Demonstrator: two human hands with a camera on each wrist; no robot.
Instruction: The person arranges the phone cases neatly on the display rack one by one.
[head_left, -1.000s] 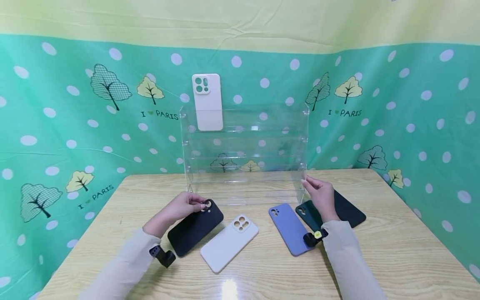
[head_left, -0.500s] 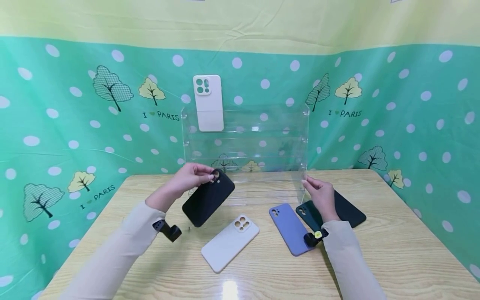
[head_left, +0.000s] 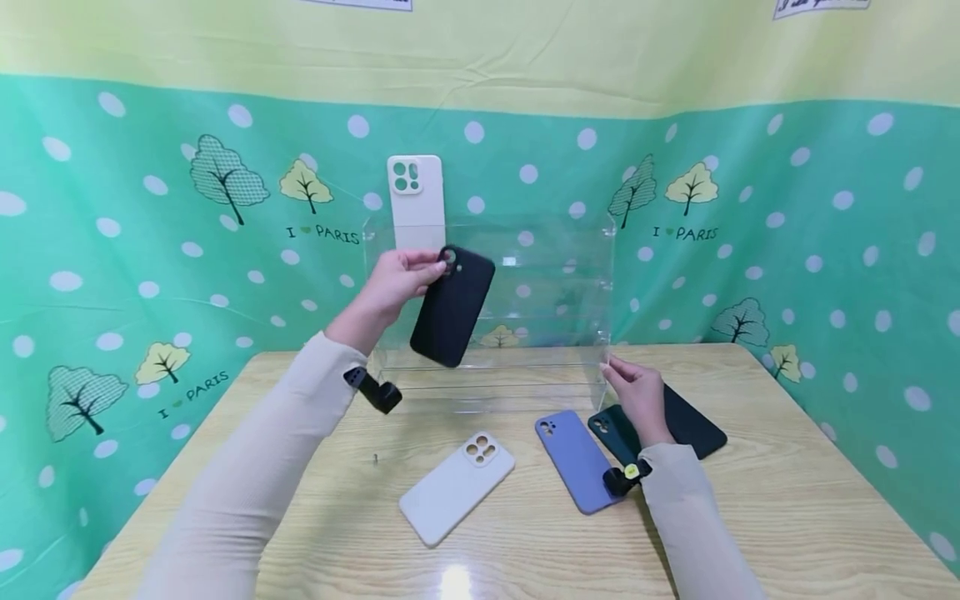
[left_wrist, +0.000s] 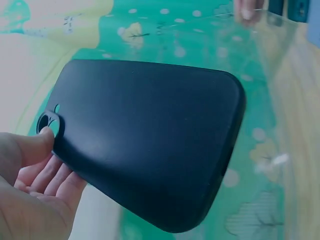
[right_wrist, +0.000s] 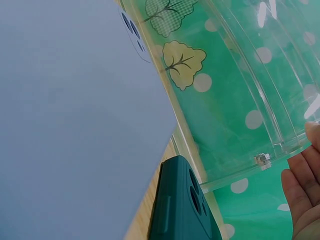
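Note:
My left hand [head_left: 397, 283] pinches a black phone case [head_left: 453, 308] by its camera-hole end, thumb at the hole. The case hangs tilted in the air before a clear acrylic display rack [head_left: 606, 325]. It covers the lower part of a white phone case [head_left: 417, 196] that stands upright at the rack's top left. With thumb and fingers, my right hand [head_left: 641, 402] grips the rack's right side edge low down; the right wrist view has the fingers [right_wrist: 304, 172] at that clear edge. Beneath this hand lie a dark green phone case [head_left: 617, 433] and another dark case [head_left: 693, 422], both partly hidden.
On the wooden table [head_left: 315, 533] lie a white phone case [head_left: 456, 490] in front of the rack and a lavender-blue phone case [head_left: 576, 467] to its right. A tiny grey bit [head_left: 375, 458] lies left of them. Green patterned cloth [head_left: 135, 275] hangs behind and beside.
My left hand has lifted the black phone case off the table, up and to the right, to the front of the rack. My right hand keeps its grip on the rack.

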